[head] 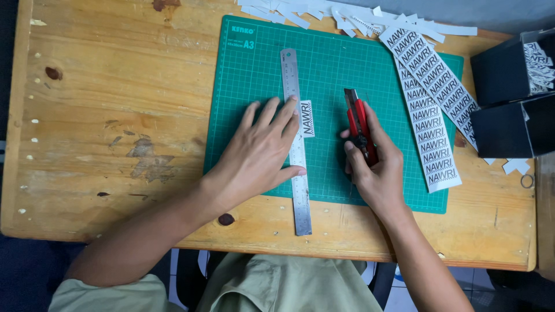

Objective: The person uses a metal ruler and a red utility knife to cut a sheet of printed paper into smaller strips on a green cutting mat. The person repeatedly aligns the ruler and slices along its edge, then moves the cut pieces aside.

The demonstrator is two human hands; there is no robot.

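One wooden surface (104, 115), one green cutting mat (341, 69) on it. Right of mat: two dark boxes (503, 130), cut off at frame edge. Two printed label strips (430, 127) on mat's right side — loose white offcuts (347, 17) past its top edge, uncountable. One steel ruler (298, 173) across mat, left hand (260, 156) spread flat on it; one small label (307, 118) beside ruler. Right hand (376, 164) wrapped around red utility knife (359, 124) mid-mat — blade tip hard to see.

Green gridded cutting mat (358, 69), red-black utility knife (359, 124), silver ruler (298, 167), black-white printed strips (430, 115)
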